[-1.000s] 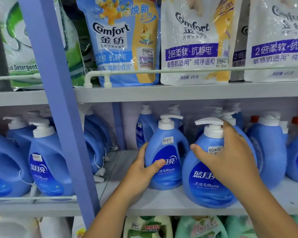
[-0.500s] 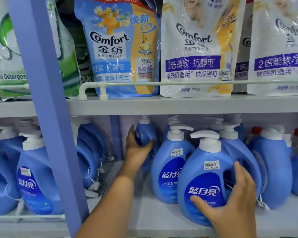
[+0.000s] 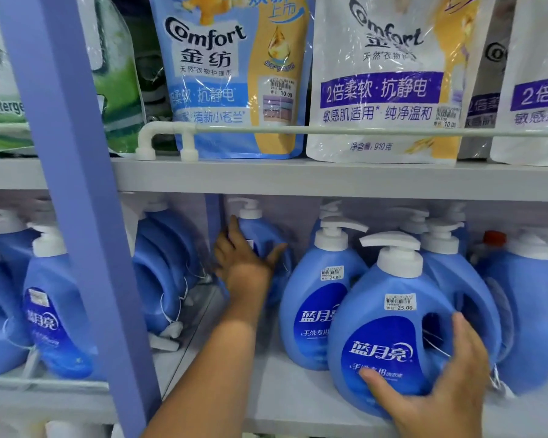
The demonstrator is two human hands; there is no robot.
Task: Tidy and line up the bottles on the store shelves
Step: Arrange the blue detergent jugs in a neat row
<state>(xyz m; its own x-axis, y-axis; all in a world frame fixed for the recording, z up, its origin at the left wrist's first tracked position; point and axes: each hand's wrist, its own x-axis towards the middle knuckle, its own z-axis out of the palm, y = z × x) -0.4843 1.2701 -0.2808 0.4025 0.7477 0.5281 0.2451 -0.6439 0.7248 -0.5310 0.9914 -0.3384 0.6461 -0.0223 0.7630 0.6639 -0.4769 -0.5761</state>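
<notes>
My left hand [image 3: 246, 263] wraps the back bottle [image 3: 260, 245] upright at frame centre, deep on the shelf [image 3: 298, 396]; my right hand [image 3: 437, 387] cups the front bottle [image 3: 389, 336], lower right, nearer the edge.

Blue pump bottles [image 3: 389, 336] crowd the grey lower shelf [image 3: 291, 396]; refill pouches [image 3: 380, 77] stand on the upper shelf [image 3: 298, 178].

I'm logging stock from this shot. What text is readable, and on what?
"Comfort 金纺", "10.00": blue refill pouch.
"Comfort", "2倍柔软·抗静电", "净含量: 910克": white pouch.
"蓝月亮", "25.00": front bottle held by the right hand.
"Deterge": green bag, cut off.
Barcode digits: too small.
</notes>
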